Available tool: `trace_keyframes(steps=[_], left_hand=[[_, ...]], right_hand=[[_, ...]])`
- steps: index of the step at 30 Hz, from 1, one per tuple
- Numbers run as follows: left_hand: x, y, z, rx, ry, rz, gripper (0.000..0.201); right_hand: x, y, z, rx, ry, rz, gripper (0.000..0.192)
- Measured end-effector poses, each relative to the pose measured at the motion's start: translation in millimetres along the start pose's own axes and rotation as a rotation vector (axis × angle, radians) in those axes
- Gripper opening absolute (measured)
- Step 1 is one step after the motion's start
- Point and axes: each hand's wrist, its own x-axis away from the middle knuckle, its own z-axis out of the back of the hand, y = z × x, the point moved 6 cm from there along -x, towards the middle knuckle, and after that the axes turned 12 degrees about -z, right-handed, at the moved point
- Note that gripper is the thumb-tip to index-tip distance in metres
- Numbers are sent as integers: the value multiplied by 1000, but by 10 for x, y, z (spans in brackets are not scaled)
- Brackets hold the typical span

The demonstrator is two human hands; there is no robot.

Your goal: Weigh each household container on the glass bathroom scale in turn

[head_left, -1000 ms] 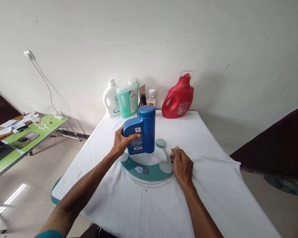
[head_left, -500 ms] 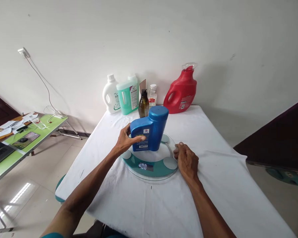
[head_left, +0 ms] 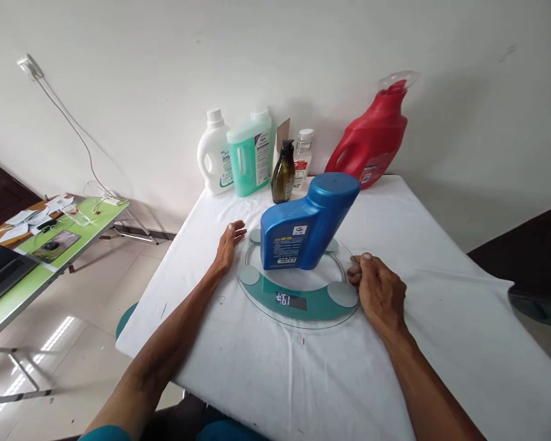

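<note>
A blue jug-shaped plastic bottle [head_left: 294, 233] with a wide round cap stands on a round glass scale [head_left: 266, 300]. Its label faces me, and the scale's lit display [head_left: 291, 300] shows digits ending in what looks like 61. My left hand [head_left: 229, 245] is off the bottle, just left of the scale, with its fingers apart and nothing in them. At the scale's right rim rests my right hand [head_left: 379, 291], its fingers curled in loosely and no object visible in them. Whether its fingertips touch the glass I cannot tell.
Along the wall stand a white jug [head_left: 215, 153], a green jug [head_left: 250, 156], a brown pump bottle [head_left: 283, 174], a clear bottle [head_left: 303, 153] and a red jug [head_left: 371, 141]. A white cloth [head_left: 257, 373] covers the table. To the left is a green table [head_left: 89, 223] with papers and a laptop.
My left hand has let go of the blue bottle and drawn back to the left. The bottle now rests on the scale, and the display has gone from zero to a reading. The camera view has shifted.
</note>
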Motion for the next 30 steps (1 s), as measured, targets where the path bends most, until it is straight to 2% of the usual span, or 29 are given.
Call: trace_keyframes(steps=[5, 19, 30], left_hand=[[-2, 33, -19, -31, -39, -15, 100], [30, 60, -12, -69, -7, -23, 96], [41, 67, -4, -81, -6, -14, 96]], right_hand=[[19, -31, 4, 1, 4, -15, 70], [3, 6, 3, 2, 31, 26, 67], [33, -12, 16, -3, 10, -4, 65]])
